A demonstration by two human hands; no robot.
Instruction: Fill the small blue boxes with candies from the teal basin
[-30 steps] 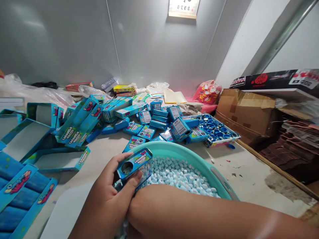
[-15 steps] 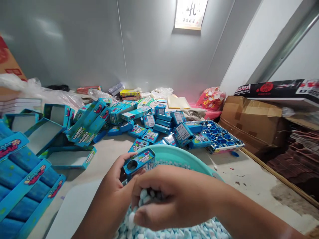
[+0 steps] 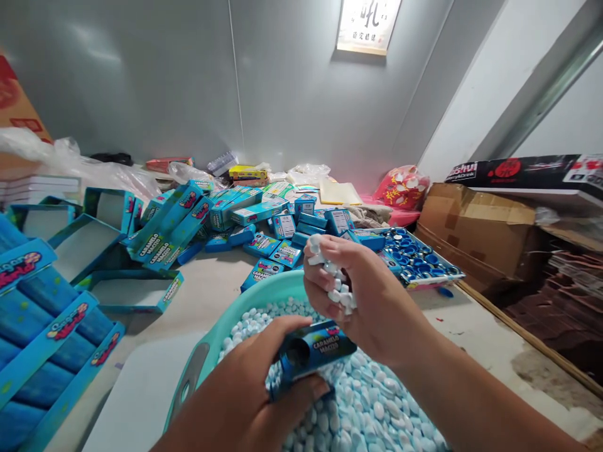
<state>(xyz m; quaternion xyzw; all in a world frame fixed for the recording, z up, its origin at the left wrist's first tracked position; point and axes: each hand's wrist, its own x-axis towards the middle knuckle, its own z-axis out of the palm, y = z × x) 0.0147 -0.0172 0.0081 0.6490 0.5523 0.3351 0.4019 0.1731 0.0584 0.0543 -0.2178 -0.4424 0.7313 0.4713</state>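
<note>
A left hand (image 3: 264, 370) pinches a blue box (image 3: 325, 345) between its fingers, a round hole in its upper face, over a teal basin (image 3: 277, 282) of pale candies (image 3: 377, 402). Just above, the right hand's (image 3: 360, 289) fingers curl around more candies. Blue cartons (image 3: 164, 232) crowd the counter (image 3: 202, 282).

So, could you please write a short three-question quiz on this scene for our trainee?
1. Which hand holds the blue box with the round opening?
2. True or false: the right hand is empty.
3. Choose one: the teal tub contains A) blue caps, B) loose pale pieces, C) folded cardboard.

Key:
1. The left hand.
2. False; it holds several similar white pieces.
3. B.
</note>
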